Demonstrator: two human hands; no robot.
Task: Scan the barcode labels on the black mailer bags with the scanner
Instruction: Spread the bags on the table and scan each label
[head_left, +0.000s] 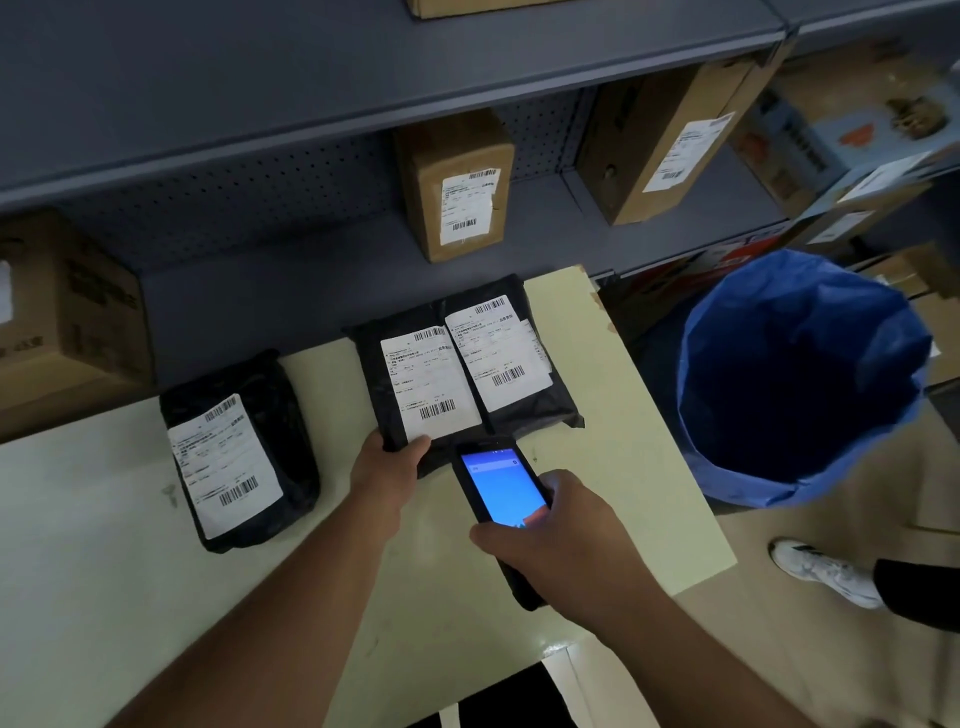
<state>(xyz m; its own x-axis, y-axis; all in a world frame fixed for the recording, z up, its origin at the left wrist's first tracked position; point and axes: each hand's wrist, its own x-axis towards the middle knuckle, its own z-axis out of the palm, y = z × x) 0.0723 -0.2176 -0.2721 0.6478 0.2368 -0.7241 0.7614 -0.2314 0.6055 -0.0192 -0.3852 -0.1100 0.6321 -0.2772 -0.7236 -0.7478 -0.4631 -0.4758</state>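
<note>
The left hand (387, 465) is pinning the middle bag (415, 384), fingers (415, 446) on its label; the right hand (563, 535), fingers wrapped round the scanner (501, 493), is aiming toward twelve o'clock. Next, probably: line up with the barcode (437, 409).

Glossy black plastic mailer bags (244, 452)

three black mailer bags (239, 447), one scanner (501, 493), two hands (384, 467).

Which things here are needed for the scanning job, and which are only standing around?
Needed:
scanner in the right hand
middle mailer bag, held by the left hand
right mailer bag
left mailer bag

Standing around:
cardboard boxes on the shelf
blue-lined bin
</note>
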